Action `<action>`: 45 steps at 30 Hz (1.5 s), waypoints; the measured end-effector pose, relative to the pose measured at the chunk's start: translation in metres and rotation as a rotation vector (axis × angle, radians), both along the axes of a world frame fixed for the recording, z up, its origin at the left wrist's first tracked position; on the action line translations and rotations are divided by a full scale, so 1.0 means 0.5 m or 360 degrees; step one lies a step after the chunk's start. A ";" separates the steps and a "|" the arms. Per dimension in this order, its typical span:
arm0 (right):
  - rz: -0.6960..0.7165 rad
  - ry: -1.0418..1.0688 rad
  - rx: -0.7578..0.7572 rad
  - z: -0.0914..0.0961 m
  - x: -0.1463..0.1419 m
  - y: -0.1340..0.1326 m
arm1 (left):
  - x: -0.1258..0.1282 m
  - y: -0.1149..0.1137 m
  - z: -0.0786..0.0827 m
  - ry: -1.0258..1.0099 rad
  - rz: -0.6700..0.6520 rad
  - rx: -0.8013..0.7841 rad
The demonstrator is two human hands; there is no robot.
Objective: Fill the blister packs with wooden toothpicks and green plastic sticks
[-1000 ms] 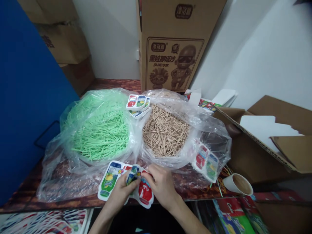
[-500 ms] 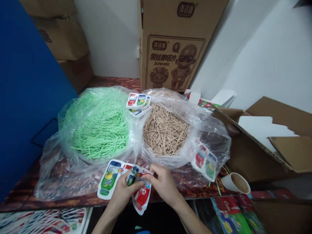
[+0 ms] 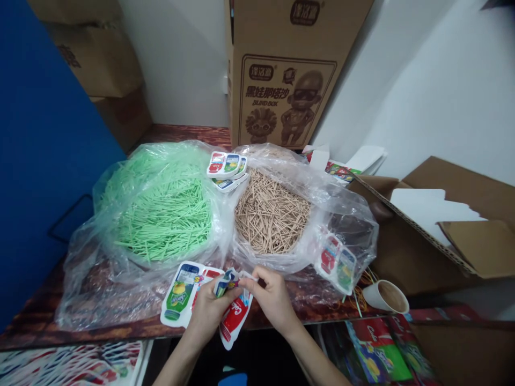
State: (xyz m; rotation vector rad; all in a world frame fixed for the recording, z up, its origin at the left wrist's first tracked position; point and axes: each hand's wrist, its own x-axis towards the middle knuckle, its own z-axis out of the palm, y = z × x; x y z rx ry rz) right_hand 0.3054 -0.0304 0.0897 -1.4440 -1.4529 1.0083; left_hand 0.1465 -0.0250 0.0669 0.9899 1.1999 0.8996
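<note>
Near the table's front edge, my left hand (image 3: 206, 312) is closed on a bent candy packet (image 3: 235, 317) with a red Cola bottle shape and a blue-green part. My right hand (image 3: 274, 299) pinches the packet's upper edge between thumb and fingers. Whether that edge is torn open is too small to tell. Beneath and left of my left hand, another packet (image 3: 179, 295), with a green Sprite side and a red side, lies flat on the table. Behind my hands, clear plastic bags hold green sticks (image 3: 169, 220) and tan sticks (image 3: 273, 212).
Several packets (image 3: 225, 165) are stacked between the bags, and one (image 3: 337, 262) lies on the right bag. A paper cup (image 3: 385, 296) stands beside an open carton (image 3: 418, 262). A tall cardboard box (image 3: 281, 48) is behind. More packets (image 3: 80, 364) lie below the table's left edge.
My right hand has shifted slightly, still pinching the packet's top. The held packet is turned a little, its red end swung slightly upward and left. The camera view has moved slightly.
</note>
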 end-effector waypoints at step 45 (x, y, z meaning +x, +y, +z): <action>0.0492 -0.1829 0.0534 -0.010 0.167 0.160 | -0.062 -0.007 -0.014 -0.0017 0.0275 -0.0079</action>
